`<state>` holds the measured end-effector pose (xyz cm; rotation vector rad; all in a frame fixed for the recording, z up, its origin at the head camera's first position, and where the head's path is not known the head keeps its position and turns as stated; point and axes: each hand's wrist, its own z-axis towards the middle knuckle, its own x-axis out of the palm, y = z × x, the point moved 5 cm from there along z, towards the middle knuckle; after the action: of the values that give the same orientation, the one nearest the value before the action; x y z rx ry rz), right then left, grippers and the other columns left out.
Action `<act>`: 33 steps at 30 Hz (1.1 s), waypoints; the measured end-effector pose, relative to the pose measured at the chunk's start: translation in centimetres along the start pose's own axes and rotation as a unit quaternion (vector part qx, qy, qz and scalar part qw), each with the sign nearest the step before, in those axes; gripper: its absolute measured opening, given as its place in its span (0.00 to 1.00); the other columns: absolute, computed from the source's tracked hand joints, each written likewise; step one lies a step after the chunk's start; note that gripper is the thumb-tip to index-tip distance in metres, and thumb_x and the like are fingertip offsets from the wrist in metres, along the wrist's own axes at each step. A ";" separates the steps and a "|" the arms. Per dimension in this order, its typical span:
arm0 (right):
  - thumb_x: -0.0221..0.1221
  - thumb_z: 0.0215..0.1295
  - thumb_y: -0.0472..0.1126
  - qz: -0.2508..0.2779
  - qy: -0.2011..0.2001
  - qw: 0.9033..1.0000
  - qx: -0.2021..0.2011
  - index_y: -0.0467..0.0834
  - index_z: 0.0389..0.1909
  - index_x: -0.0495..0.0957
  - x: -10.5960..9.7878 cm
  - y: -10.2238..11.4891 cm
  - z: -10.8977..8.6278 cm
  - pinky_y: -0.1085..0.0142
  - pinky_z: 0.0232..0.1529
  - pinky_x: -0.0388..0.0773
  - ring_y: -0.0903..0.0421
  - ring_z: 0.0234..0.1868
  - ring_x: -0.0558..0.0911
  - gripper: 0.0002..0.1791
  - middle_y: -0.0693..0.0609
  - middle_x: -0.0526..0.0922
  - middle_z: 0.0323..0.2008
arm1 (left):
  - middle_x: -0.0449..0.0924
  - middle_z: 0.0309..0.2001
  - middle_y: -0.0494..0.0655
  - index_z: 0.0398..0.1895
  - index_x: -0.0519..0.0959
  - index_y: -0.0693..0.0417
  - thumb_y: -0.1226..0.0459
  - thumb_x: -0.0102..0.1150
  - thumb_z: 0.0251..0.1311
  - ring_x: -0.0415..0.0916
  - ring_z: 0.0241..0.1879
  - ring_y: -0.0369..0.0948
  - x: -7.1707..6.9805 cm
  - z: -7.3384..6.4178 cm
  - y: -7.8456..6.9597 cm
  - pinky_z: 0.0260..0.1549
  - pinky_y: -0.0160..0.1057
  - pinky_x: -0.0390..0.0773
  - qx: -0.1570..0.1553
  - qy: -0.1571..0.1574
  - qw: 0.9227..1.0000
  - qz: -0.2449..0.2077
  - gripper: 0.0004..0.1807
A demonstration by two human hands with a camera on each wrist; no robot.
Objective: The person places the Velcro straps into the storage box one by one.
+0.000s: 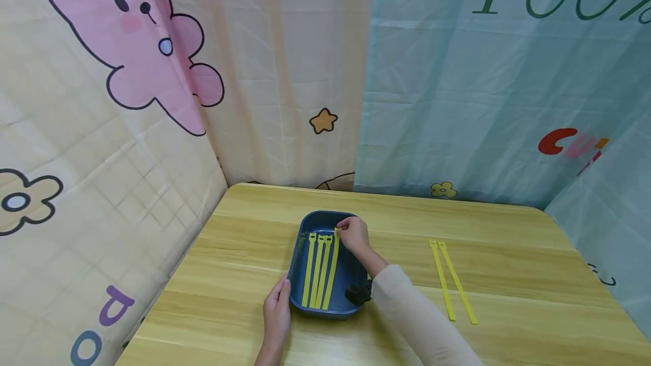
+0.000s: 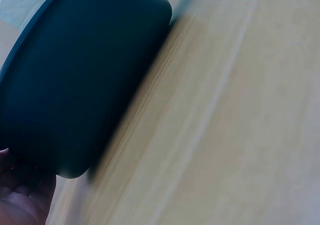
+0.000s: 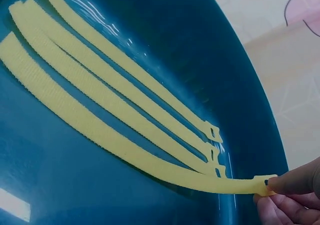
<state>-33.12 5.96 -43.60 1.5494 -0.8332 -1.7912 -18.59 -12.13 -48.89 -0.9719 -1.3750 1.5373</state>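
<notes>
A deep blue plastic tray (image 1: pixel 330 315) stands on the wooden table. Inside it, three yellow hook-and-loop cable ties (image 1: pixel 308 270) lie side by side, slotted heads at the far end. My right hand (image 1: pixel 354 236) pinches the slotted head of another yellow cable tie (image 3: pixel 150 169) between thumb and fingers. That tie's head is raised near the far wall; its strap slopes down to the tray floor beside the others. My left hand (image 1: pixel 277 309) holds the tray's near left side, its fingers (image 2: pixel 25 190) against the outer wall in the left wrist view.
Two more yellow cable ties (image 1: pixel 441 281) lie on the table (image 1: pixel 529 275) to the right of the tray. A black wrist device (image 1: pixel 358 292) on the right arm hangs over the tray's right rim. Printed curtains (image 1: pixel 285 72) enclose the table's back and sides.
</notes>
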 end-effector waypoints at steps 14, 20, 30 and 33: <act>0.58 0.47 0.30 -0.034 -0.010 0.999 -0.001 0.37 0.25 0.78 0.0 -0.1 -0.1 0.69 0.22 0.74 0.57 0.23 0.74 0.03 0.49 0.76 0.23 | 0.68 0.51 0.55 0.49 0.68 0.67 0.59 0.41 0.61 0.61 0.53 0.43 0.2 -0.1 -0.2 0.51 0.37 0.61 0.003 0.005 1.000 -0.002 0.21; 0.57 0.48 0.30 -0.051 -0.005 0.999 0.002 0.35 0.28 0.78 -0.2 -0.2 -0.1 0.67 0.26 0.76 0.55 0.27 0.76 0.06 0.47 0.78 0.28 | 0.67 0.51 0.55 0.50 0.67 0.67 0.60 0.41 0.61 0.60 0.53 0.44 0.3 -0.2 -0.6 0.52 0.37 0.61 0.005 0.011 1.000 -0.004 0.20; 0.58 0.48 0.32 -0.016 -0.006 1.000 -0.003 0.36 0.28 0.79 -1.5 0.1 -0.2 0.66 0.26 0.76 0.55 0.26 0.76 0.05 0.48 0.78 0.25 | 0.67 0.51 0.55 0.49 0.68 0.67 0.58 0.41 0.60 0.61 0.53 0.45 0.2 -0.1 -0.4 0.51 0.39 0.61 0.002 0.005 1.000 0.012 0.21; 0.58 0.48 0.32 0.013 0.002 1.000 -0.013 0.35 0.28 0.79 -2.3 0.1 -0.3 0.66 0.26 0.76 0.55 0.26 0.76 0.06 0.48 0.78 0.25 | 0.67 0.51 0.56 0.49 0.68 0.67 0.59 0.41 0.61 0.61 0.53 0.46 0.1 -0.1 -0.4 0.52 0.39 0.61 0.007 0.006 1.000 0.008 0.21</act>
<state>-32.57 7.71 -42.11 1.5185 -0.8204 -1.7727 -18.49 -11.94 -48.50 -0.9846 -1.3494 1.5498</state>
